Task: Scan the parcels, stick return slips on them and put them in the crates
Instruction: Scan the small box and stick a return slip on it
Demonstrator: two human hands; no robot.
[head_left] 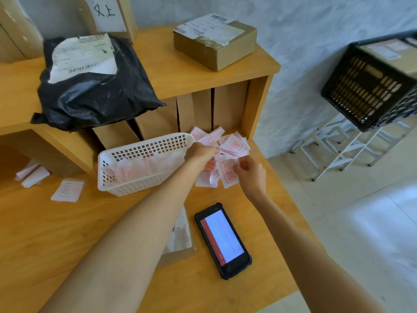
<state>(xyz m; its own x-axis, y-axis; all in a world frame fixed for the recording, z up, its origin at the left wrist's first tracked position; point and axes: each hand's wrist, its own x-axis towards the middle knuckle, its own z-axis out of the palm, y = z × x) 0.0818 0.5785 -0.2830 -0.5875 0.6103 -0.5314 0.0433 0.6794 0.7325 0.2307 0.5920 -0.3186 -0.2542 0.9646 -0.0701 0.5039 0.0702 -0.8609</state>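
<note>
Both hands (199, 154) (250, 171) pinch return slips (230, 172).

Two parcels on the shelf — black bag (94, 84), brown box (214, 41).

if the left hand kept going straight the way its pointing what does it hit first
The left hand points up and to the right, so it would probably meet the pile of return slips first, which it seems to touch already; depth is hard to judge.

Bright daylight from right; floor (372, 222) glare, soft blur, wide-angle bending at edges.
</note>
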